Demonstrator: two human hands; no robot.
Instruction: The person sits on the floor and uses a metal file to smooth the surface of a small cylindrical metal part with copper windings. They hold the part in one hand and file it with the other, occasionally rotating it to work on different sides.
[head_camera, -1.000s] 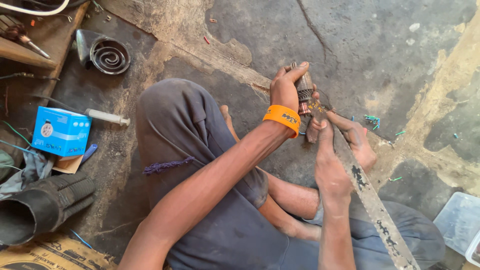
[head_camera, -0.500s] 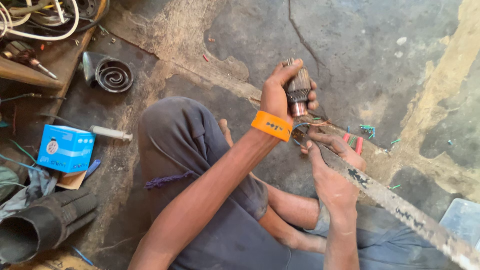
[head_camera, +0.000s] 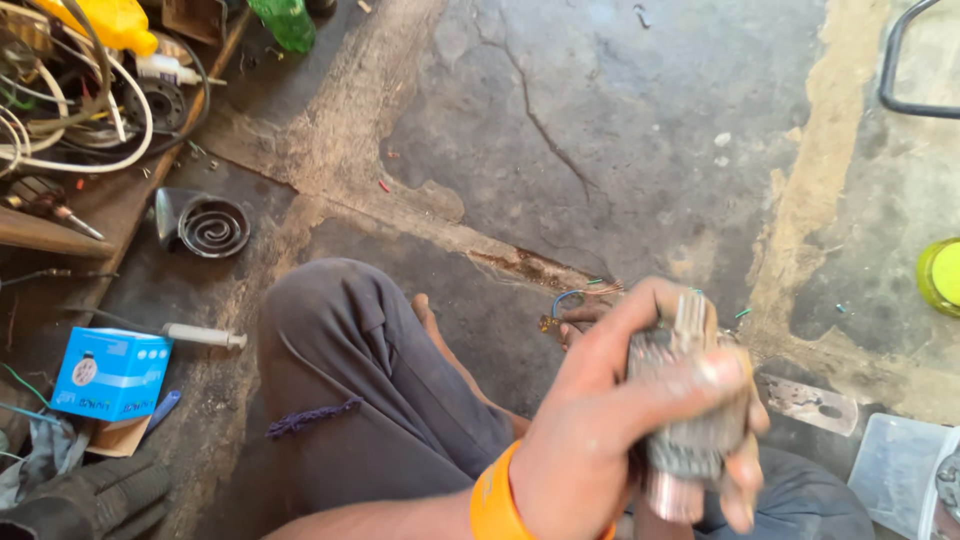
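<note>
Left hand (head_camera: 600, 440) nearer now, clutching motor armature (head_camera: 690, 410) (right hand hidden, state unclear)

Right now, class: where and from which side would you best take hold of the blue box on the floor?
Grip the blue box across its two long side faces, coming from above. It lies flat on the floor, top face clear, but a glove and a white-handled tool crowd its sides.

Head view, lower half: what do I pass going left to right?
Blue box → bent knee → orange wristband → left hand gripping the motor armature → metal plate → clear tub.
</note>
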